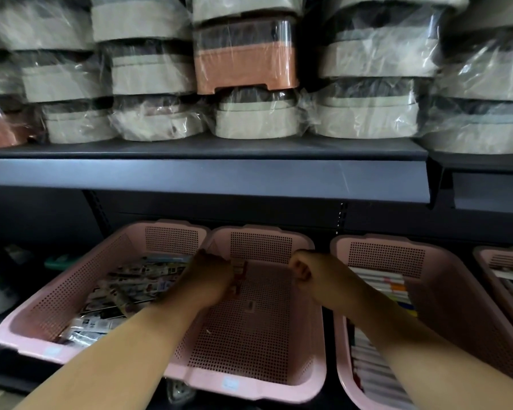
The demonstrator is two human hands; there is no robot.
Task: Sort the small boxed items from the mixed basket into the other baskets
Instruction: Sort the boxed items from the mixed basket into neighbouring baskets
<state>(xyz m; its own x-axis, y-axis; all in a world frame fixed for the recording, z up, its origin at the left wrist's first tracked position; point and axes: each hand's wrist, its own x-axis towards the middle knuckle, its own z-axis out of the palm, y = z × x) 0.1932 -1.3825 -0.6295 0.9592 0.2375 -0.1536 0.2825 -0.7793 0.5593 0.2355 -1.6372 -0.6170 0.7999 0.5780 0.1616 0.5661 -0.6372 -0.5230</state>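
Three pink perforated baskets stand side by side on the lower shelf. The left basket (71, 294) is full of mixed small boxed items (137, 279). The middle basket (258, 377) is almost bare inside. My left hand (211, 279) hovers over its left side and grips a few small red-and-white boxes (240, 276). My right hand (311, 276) is over the middle basket's right side, fingers curled into a fist; nothing shows in it. The right basket (444, 279) holds rows of white boxes (379, 288).
A fourth pink basket (504, 261) shows at the far right edge. A dark shelf lip (208, 179) overhangs the baskets' backs. Above it sit plastic-wrapped beige and orange containers (246, 69). Dim items lie on the shelf left of the baskets (0, 279).
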